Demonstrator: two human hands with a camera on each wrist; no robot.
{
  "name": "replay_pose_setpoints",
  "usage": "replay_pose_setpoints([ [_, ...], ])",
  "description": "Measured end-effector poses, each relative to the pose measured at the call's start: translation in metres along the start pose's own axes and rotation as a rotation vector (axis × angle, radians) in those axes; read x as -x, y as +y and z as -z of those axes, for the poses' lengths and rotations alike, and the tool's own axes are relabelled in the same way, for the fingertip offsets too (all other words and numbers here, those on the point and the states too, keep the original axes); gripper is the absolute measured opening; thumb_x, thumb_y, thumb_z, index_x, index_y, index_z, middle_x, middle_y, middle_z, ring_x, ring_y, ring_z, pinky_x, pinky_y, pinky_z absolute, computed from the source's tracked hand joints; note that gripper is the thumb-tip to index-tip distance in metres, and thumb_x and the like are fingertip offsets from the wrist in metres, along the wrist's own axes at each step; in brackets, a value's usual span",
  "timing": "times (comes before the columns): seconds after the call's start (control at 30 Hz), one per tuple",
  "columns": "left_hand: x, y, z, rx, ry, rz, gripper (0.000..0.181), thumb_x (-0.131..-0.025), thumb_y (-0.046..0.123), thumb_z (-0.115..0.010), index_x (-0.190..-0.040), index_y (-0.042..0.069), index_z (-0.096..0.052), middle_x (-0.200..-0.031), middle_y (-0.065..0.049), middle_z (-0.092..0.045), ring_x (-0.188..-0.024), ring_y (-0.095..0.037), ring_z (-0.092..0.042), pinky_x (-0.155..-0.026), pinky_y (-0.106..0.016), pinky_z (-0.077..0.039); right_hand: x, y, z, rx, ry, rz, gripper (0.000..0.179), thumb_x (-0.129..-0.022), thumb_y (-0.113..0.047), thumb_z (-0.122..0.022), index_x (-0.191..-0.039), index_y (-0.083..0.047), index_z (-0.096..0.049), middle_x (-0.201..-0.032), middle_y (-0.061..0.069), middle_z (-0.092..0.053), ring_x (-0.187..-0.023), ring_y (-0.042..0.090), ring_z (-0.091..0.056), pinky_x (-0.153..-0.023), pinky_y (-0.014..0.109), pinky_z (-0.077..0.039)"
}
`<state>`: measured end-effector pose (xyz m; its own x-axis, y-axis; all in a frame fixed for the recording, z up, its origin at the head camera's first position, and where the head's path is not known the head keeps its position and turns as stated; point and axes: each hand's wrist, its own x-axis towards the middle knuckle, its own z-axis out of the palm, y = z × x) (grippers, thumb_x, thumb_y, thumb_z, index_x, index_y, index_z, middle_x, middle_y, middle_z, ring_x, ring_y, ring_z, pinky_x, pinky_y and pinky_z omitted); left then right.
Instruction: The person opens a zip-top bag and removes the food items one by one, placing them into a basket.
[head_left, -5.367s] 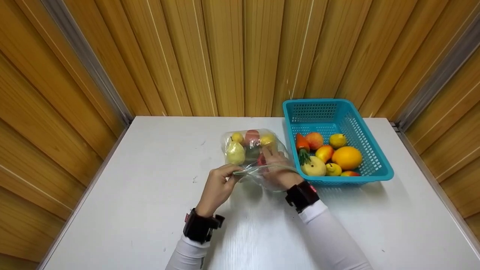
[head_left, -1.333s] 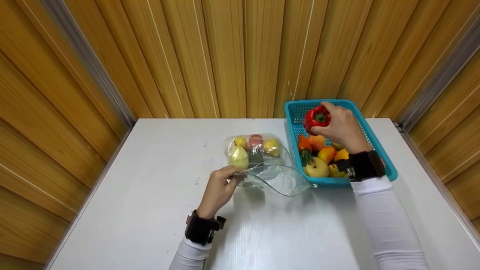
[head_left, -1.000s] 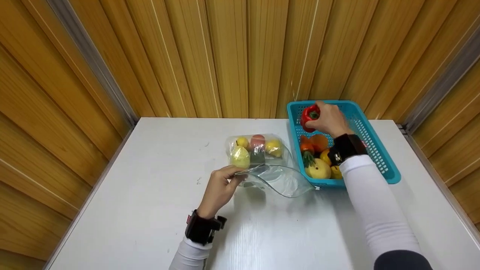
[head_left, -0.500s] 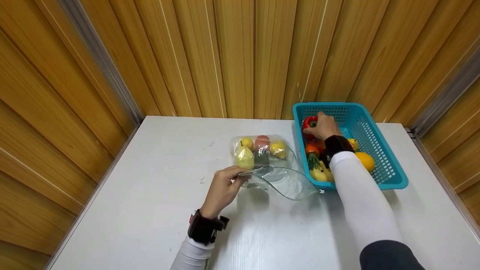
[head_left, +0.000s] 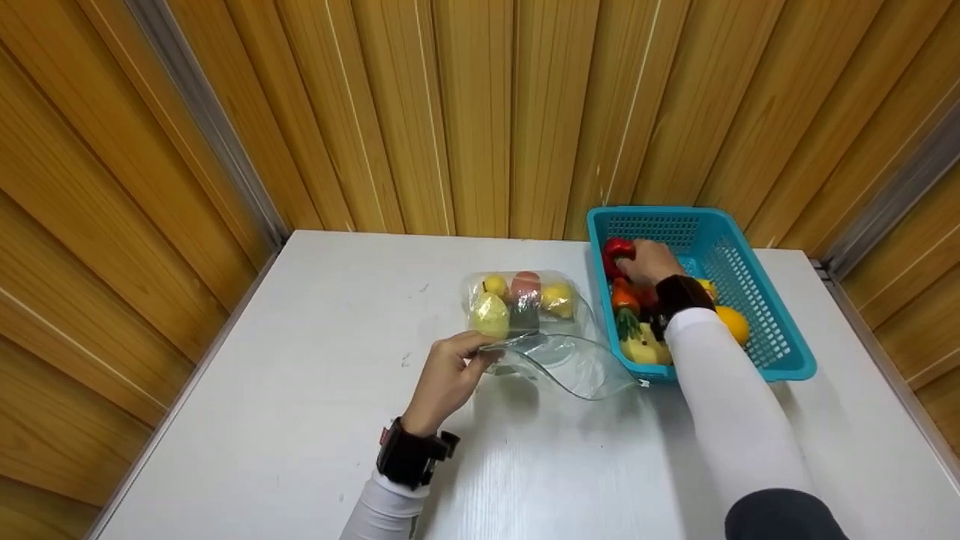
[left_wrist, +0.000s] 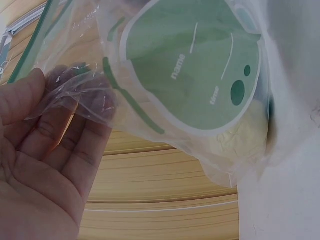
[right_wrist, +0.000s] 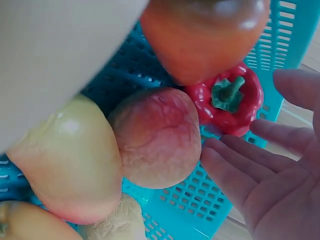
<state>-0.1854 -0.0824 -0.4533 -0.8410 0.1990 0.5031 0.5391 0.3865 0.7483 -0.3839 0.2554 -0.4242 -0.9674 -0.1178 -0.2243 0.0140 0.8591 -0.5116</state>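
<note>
My left hand (head_left: 446,379) pinches the rim of a clear zip bag (head_left: 596,371) between thumb and fingers; the bag's mouth gapes towards me. Through its plastic show a yellow-green fruit (head_left: 491,315), smaller yellow pieces, a reddish one (head_left: 526,283) and something dark green. In the left wrist view the bag carries a green printed label (left_wrist: 195,65). My right hand (head_left: 654,262) is inside the blue basket (head_left: 801,369), next to a red bell pepper (right_wrist: 220,120). Its fingers are spread and loose in the right wrist view, fingertips by the pepper, which rests in the basket.
Also in the basket lie a peach (right_wrist: 160,140), a carrot (head_left: 624,296), a large orange-yellow fruit (head_left: 733,324), a pale round fruit (head_left: 643,351) and several others, partly behind my right arm. The white table (head_left: 315,360) meets wood-panelled walls.
My right hand was inside the bag, then carried the bell pepper over to the basket, lowered it into the back left corner and let it go. My left hand keeps its pinch.
</note>
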Motion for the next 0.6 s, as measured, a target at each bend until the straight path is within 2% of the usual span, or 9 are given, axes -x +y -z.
replay_pose_setpoints([
  [0.17, 0.001, 0.001, 0.0, 0.004, 0.007, -0.007, 0.014, -0.093, 0.0, -0.072, -0.102, 0.006, -0.081, -0.1, -0.003, -0.078, -0.089, -0.013, -0.068, -0.077, -0.027, -0.056, 0.005, -0.002, 0.004, -0.028, -0.033, 0.003, 0.051, -0.109, -0.025, -0.047, -0.146, 0.009, -0.042, -0.131, 0.031, -0.055, -0.111, 0.041, -0.052, -0.1, 0.052, -0.049],
  [0.27, 0.001, 0.001, -0.001, 0.01, 0.006, -0.004, 0.014, -0.093, -0.001, -0.072, -0.102, 0.006, -0.081, -0.101, -0.003, -0.078, -0.091, -0.013, -0.068, -0.078, -0.026, -0.056, 0.01, -0.005, 0.006, -0.02, -0.023, 0.023, 0.056, -0.109, -0.026, -0.048, -0.15, 0.01, -0.038, -0.141, 0.034, -0.049, -0.118, 0.044, -0.05, -0.106, 0.056, -0.047],
  [0.4, 0.001, 0.002, 0.0, 0.011, 0.008, -0.007, 0.014, -0.092, -0.001, -0.073, -0.101, 0.006, -0.081, -0.099, -0.003, -0.078, -0.089, -0.014, -0.068, -0.077, -0.026, -0.056, 0.02, -0.011, 0.009, -0.03, 0.026, 0.076, 0.058, -0.108, -0.026, -0.049, -0.152, 0.009, -0.037, -0.148, 0.035, -0.044, -0.122, 0.045, -0.052, -0.106, 0.057, -0.048],
  [0.6, 0.001, 0.004, 0.001, 0.022, 0.004, -0.025, 0.013, -0.093, -0.001, -0.072, -0.102, 0.004, -0.081, -0.1, -0.004, -0.078, -0.092, -0.019, -0.071, -0.081, -0.029, -0.058, 0.048, -0.022, 0.017, -0.025, 0.132, 0.208, 0.053, -0.108, -0.024, -0.052, -0.149, 0.008, -0.045, -0.148, 0.033, -0.048, -0.125, 0.046, -0.054, -0.107, 0.058, -0.047],
])
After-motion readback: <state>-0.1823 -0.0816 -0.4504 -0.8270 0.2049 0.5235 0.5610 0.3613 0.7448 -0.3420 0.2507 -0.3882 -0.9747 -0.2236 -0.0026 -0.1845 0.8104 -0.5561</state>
